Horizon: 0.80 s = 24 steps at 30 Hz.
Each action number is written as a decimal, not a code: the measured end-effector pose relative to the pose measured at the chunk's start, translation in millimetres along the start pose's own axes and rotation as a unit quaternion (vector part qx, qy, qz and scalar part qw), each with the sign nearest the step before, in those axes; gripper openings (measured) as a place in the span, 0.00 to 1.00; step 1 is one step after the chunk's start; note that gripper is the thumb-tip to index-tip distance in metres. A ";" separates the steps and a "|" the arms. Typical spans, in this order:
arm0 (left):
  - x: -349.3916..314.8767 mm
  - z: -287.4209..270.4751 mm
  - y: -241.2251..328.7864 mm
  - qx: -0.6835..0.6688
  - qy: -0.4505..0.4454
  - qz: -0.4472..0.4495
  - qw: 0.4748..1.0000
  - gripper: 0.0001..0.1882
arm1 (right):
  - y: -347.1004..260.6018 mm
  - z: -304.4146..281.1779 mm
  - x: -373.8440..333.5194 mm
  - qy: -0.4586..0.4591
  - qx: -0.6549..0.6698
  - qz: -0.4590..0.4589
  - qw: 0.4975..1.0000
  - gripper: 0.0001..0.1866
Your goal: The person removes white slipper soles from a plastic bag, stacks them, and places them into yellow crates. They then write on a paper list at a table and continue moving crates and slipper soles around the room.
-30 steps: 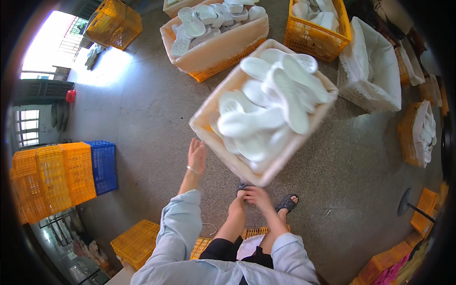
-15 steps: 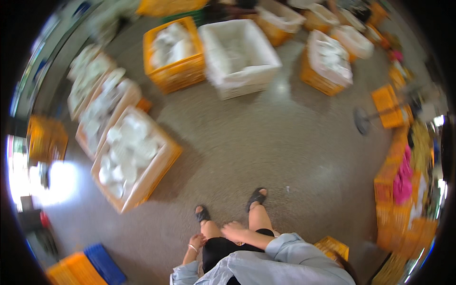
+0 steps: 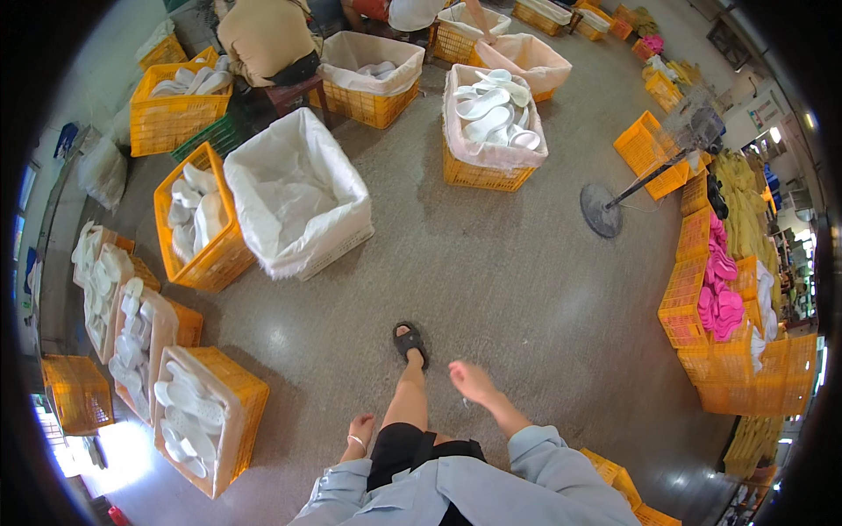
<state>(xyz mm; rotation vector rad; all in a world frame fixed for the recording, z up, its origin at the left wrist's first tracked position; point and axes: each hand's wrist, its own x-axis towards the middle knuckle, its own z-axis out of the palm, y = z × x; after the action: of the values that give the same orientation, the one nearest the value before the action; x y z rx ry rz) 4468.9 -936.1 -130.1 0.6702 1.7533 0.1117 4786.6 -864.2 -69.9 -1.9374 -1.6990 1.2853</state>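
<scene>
My left hand (image 3: 360, 428), with a pale band at its wrist, hangs beside my thigh in black shorts. Its fingers are small and partly turned from view; I see nothing held. Further forward, my right hand (image 3: 472, 382) is out over the floor, its fingers curled in and slightly blurred, with no held thing showing. Neither hand touches anything. Nearest on the left stands a lined orange crate (image 3: 237, 430) full of white shoe pieces (image 3: 189, 408). Ahead is a large white bin (image 3: 338, 245) with a white liner. One sandal (image 3: 410, 344) shows on my foot.
More crates of white shoes (image 3: 493, 107) stand ahead, near a seated person (image 3: 267, 39). On the right, a standing fan (image 3: 602, 210) rests on a round base. Stacked orange crates (image 3: 684, 302) with pink shoes (image 3: 721, 298) line that side. Grey floor (image 3: 544, 289) lies between.
The view has turned right and moved forward; the crates ahead now lie further left and nearer. My hands, close together before, are apart, with the right one swung forward.
</scene>
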 end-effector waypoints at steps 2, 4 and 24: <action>32.3 11.6 16.7 0.172 -0.010 -0.002 0.985 0.17 | 13.4 -1.3 26.2 -0.135 -0.055 -0.015 0.989 0.14; 62.0 33.4 37.4 0.292 -0.079 0.015 0.953 0.21 | 45.1 -24.8 61.5 -0.275 -0.082 -0.041 0.957 0.16; 43.0 317.4 314.5 -0.202 -0.001 -0.226 0.953 0.10 | 297.5 -391.9 738.6 0.101 -0.424 -0.091 0.895 0.18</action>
<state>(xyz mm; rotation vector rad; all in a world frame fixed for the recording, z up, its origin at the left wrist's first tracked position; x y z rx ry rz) 4872.2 -738.9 -132.9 -0.0342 1.7680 0.1484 5219.5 -151.6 -373.9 -2.1155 -2.4904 0.2245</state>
